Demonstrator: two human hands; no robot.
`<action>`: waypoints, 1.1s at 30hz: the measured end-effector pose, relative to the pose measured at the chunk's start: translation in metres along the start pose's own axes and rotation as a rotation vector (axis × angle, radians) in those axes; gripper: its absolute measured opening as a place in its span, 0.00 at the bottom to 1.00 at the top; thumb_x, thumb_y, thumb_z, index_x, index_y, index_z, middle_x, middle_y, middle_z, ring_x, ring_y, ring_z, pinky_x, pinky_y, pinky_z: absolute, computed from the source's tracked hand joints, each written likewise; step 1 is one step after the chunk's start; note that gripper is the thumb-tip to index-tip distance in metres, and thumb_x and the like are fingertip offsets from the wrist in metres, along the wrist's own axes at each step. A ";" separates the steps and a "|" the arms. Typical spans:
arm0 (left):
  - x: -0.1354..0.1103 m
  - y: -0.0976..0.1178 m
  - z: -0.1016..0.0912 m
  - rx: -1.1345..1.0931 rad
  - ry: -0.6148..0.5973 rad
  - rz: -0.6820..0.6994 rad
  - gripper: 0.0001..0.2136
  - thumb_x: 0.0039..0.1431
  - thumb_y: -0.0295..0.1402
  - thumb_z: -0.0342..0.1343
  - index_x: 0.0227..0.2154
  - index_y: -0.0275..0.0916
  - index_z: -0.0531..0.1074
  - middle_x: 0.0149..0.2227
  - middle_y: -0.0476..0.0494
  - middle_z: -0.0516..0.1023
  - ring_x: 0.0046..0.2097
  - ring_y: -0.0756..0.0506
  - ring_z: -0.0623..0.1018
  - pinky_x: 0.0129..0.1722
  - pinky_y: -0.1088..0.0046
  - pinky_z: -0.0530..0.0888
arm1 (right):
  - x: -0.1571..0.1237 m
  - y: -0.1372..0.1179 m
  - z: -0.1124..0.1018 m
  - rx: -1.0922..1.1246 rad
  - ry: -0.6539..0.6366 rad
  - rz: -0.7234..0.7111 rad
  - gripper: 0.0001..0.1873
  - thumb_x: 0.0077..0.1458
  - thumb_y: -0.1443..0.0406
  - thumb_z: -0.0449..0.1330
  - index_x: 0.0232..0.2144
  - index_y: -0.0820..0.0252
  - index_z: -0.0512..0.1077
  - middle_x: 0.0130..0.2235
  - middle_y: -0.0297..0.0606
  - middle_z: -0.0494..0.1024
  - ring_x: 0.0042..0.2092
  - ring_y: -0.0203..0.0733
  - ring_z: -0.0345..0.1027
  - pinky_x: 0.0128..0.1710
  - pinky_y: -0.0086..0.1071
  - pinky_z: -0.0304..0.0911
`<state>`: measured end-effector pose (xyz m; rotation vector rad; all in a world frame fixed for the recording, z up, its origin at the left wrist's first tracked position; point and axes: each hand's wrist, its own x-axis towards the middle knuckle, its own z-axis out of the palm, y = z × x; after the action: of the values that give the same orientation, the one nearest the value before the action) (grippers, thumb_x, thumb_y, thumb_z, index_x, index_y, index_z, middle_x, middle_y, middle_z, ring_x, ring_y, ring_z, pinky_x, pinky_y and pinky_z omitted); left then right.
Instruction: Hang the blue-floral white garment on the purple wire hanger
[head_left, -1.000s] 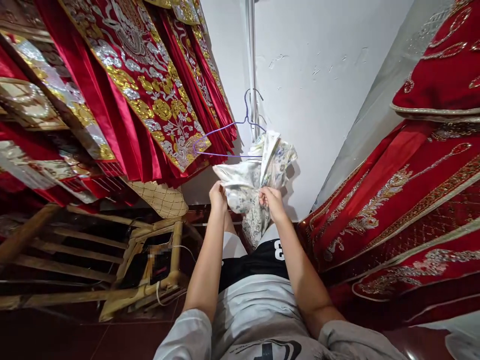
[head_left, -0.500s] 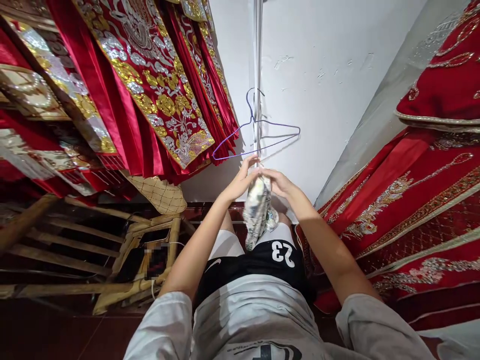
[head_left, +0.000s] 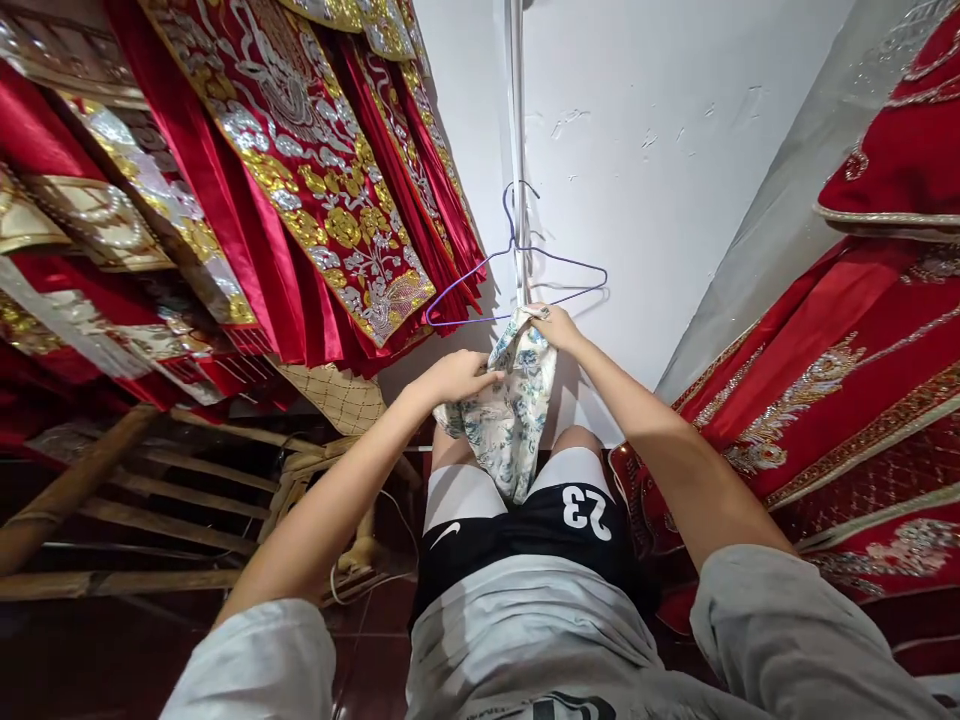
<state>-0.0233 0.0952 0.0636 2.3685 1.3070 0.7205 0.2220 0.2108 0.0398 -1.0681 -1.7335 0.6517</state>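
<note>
Floral cloth (head_left: 519, 405) spread, was bunched; R hand (head_left: 556, 325) grip holds top; L hand (head_left: 459, 377) touching, grip unclear.

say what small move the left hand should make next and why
Perhaps the left hand should slide up to the top edge of the floral cloth: the right hand grips that edge, while the left lies lower on the cloth, which hangs in folds.
</note>
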 end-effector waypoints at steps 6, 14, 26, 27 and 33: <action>0.006 -0.055 -0.042 0.008 0.024 -0.380 0.14 0.42 0.26 0.67 0.13 0.43 0.68 0.15 0.50 0.63 0.24 0.43 0.69 0.33 0.71 0.65 | -0.033 -0.006 -0.047 0.009 0.012 -0.072 0.11 0.41 0.69 0.59 0.28 0.63 0.79 0.29 0.37 0.80 0.33 0.41 0.70 0.34 0.31 0.60; 0.056 -0.008 -0.051 -0.076 0.356 0.178 0.05 0.52 0.24 0.55 0.31 0.39 0.70 0.35 0.43 0.73 0.38 0.43 0.71 0.51 0.63 0.69 | -0.059 -0.056 -0.050 0.002 -0.087 -0.156 0.09 0.45 0.65 0.61 0.29 0.63 0.80 0.30 0.38 0.81 0.36 0.46 0.73 0.36 0.33 0.64; 0.067 -0.016 -0.069 0.254 0.501 0.114 0.09 0.65 0.30 0.48 0.42 0.37 0.72 0.47 0.32 0.74 0.50 0.36 0.74 0.55 0.55 0.71 | -0.023 -0.040 -0.154 -0.164 0.145 -0.027 0.21 0.39 0.59 0.74 0.34 0.68 0.78 0.34 0.45 0.81 0.40 0.52 0.75 0.42 0.41 0.70; 0.066 -0.017 -0.071 0.243 0.562 0.102 0.09 0.66 0.32 0.49 0.42 0.37 0.72 0.48 0.32 0.73 0.50 0.37 0.74 0.55 0.55 0.70 | -0.023 -0.043 -0.161 -0.113 0.075 -0.033 0.20 0.37 0.58 0.75 0.30 0.67 0.78 0.31 0.42 0.79 0.38 0.50 0.75 0.40 0.39 0.69; 0.057 -0.028 -0.077 0.114 0.556 -0.086 0.13 0.66 0.40 0.49 0.43 0.36 0.72 0.42 0.37 0.78 0.44 0.40 0.75 0.51 0.60 0.72 | -0.024 -0.066 -0.139 0.271 0.095 -0.111 0.22 0.48 0.51 0.73 0.31 0.64 0.77 0.32 0.40 0.78 0.38 0.47 0.75 0.38 0.38 0.71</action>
<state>-0.0612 0.1622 0.1267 2.2610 1.6867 1.3771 0.3294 0.1529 0.1366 -0.7968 -1.5598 0.7301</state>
